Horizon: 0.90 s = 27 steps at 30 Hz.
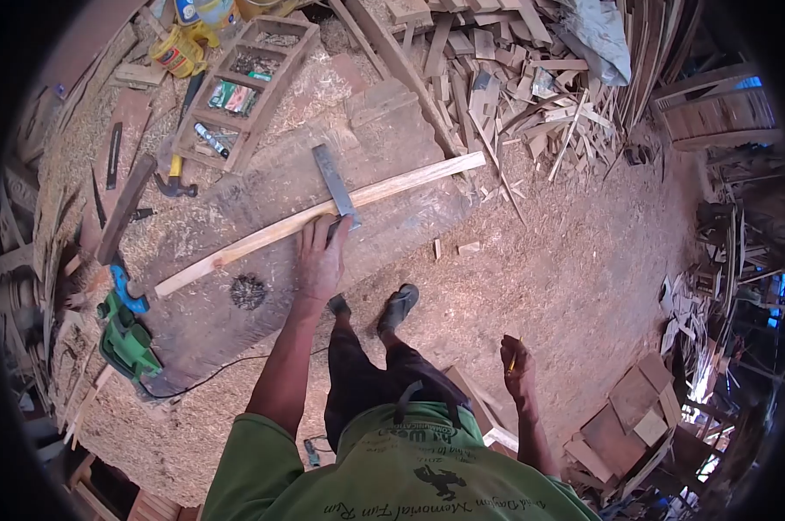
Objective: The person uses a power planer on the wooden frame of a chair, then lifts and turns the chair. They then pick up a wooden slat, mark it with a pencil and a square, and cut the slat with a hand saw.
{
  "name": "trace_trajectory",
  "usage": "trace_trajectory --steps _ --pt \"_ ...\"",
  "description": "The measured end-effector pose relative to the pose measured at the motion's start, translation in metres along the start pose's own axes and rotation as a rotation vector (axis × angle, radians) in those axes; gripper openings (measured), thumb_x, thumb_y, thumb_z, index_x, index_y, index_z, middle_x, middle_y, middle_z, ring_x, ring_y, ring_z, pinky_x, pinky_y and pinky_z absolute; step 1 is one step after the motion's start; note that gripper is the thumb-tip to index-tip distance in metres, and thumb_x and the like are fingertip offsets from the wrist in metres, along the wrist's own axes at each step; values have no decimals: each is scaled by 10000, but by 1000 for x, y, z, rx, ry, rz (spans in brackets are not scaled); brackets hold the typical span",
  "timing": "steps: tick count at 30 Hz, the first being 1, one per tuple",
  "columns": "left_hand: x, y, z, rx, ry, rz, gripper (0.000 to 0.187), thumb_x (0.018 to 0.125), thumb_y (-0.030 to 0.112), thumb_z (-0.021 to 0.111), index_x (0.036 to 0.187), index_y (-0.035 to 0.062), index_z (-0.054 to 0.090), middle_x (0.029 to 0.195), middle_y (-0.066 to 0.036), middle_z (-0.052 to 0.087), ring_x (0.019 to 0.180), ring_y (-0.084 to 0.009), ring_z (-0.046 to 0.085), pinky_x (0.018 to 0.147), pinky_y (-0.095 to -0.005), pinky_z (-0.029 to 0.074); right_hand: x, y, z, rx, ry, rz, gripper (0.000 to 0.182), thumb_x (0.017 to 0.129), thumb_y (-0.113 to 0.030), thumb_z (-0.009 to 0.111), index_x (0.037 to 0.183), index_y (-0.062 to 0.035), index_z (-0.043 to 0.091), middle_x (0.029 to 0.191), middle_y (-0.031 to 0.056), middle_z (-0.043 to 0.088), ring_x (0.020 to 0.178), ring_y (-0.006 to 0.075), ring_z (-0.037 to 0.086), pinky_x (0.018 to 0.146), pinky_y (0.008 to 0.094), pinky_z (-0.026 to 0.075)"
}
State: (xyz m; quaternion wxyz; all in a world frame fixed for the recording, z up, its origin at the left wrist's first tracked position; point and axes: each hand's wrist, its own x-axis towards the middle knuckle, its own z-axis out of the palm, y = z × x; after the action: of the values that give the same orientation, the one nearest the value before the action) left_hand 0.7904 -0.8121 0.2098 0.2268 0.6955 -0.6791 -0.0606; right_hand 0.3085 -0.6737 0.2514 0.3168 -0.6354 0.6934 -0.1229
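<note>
A long, narrow wooden strip [271,233] lies slantwise across the worn workbench board [201,334]. Across the strip rests a dark metal try square [330,178]. My left hand [321,260] is closed on the square's near end, at the strip's near edge. Well to the right, off the bench, my right hand [516,358] is closed round a small yellow pencil [512,360].
A compartment tray [251,113] and a hammer [175,178] lie at the upper left. A green power planer [129,343] with a cord sits at the bench's left end. Wood offcuts [496,78] are heaped at the top; more boards [622,425] lie lower right.
</note>
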Motion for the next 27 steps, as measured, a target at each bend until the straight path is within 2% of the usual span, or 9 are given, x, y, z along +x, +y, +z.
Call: trace_trajectory --steps 3,6,12,15,18,19,23,26,27 --pt "-7 -4 11 59 -23 18 520 891 48 687 1388 204 692 1421 -173 543 1343 -395 507 1146 -557 409 20 -7 4 -10 -64 -51 272 1053 -167 671 1295 -44 654 1176 213 763 1104 377 750 926 448 598" --pt "9 -19 8 33 22 96 505 886 69 717 1372 205 703 1479 -191 522 1389 -400 482 1182 -563 386 53 -34 14 71 -115 -62 294 1062 -200 661 1310 -42 664 1191 223 758 1102 386 750 935 446 598" --pt "23 -41 -4 -159 -123 116 514 845 100 778 1348 184 707 1523 -64 564 1412 -360 474 1197 -478 397 117 -127 27 104 -234 -111 413 1108 -346 579 1328 -3 648 1218 222 756 1177 363 729 995 425 565" --pt "24 -42 -3 -181 -132 91 542 837 110 786 1367 191 703 1552 -39 557 1406 -350 473 1199 -473 388 138 -172 37 270 -206 -139 423 1122 -358 524 1350 -26 653 1089 223 773 1053 357 763 924 423 584" --pt "22 -41 -2 -181 -151 48 571 839 127 787 1397 210 696 1570 -15 550 1382 -344 481 1203 -464 379 153 -197 58 486 -247 -34 447 1137 -370 446 1336 -19 639 905 183 746 904 270 753 838 387 574" --pt "22 -41 -2 -176 -154 46 583 840 134 787 1409 218 692 1573 -10 549 1375 -343 482 1204 -463 375 155 -207 68 519 -203 -46 359 1106 -291 511 1284 -7 638 797 136 685 776 200 696 737 363 554" --pt "20 -40 0 -129 -160 54 601 850 159 785 1437 246 685 1575 -1 547 1352 -341 484 1198 -463 376 165 -228 103 501 -146 -165 242 1024 -174 651 1201 -8 660 812 136 707 731 218 709 672 359 558" --pt "20 -39 -2 -94 -161 63 587 861 174 782 1436 253 688 1573 -1 547 1338 -340 486 1191 -467 379 168 -244 110 476 -222 -213 263 1014 -183 656 1209 -7 669 900 173 747 821 268 763 749 381 593" --pt "20 -38 -1 -91 -159 62 580 864 178 780 1432 252 691 1571 -1 548 1333 -340 487 1189 -466 379 169 -247 114 483 -189 -282 290 1005 -186 653 1227 -1 674 1047 220 764 941 330 783 837 416 605"
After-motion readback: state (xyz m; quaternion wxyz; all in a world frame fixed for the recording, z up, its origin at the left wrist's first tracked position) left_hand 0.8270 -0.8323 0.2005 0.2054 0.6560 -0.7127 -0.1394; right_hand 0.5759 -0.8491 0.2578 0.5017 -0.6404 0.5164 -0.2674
